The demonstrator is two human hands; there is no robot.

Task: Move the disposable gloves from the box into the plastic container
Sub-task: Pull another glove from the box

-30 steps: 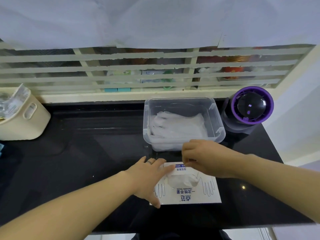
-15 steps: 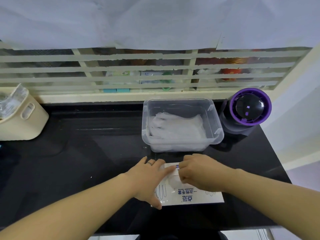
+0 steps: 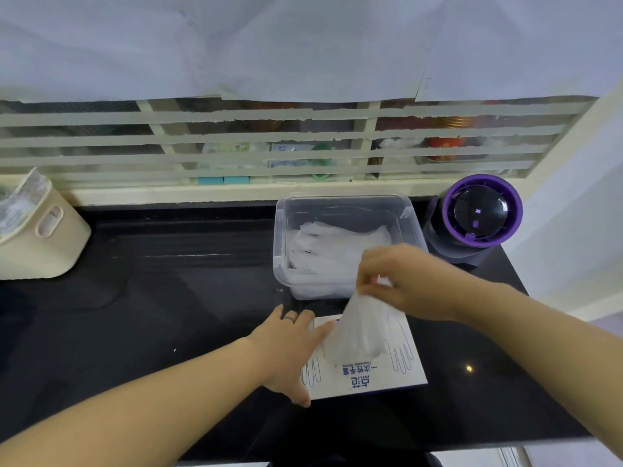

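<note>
The right hand [image 3: 408, 281] pinches a thin clear disposable glove [image 3: 364, 328] between curled fingertips and holds it above the glove box [image 3: 365, 377], the glove's lower end hanging at the box's opening. The left hand [image 3: 290, 352] lies flat with straight fingers on the box's left edge, pressing it to the black counter [image 3: 168, 298]. Just beyond the box, the clear plastic container [image 3: 280, 237] already holds a pile of gloves [image 3: 327, 251], so the task looks well begun. This glove has yet to go in; how many remain boxed cannot be told.
</note>
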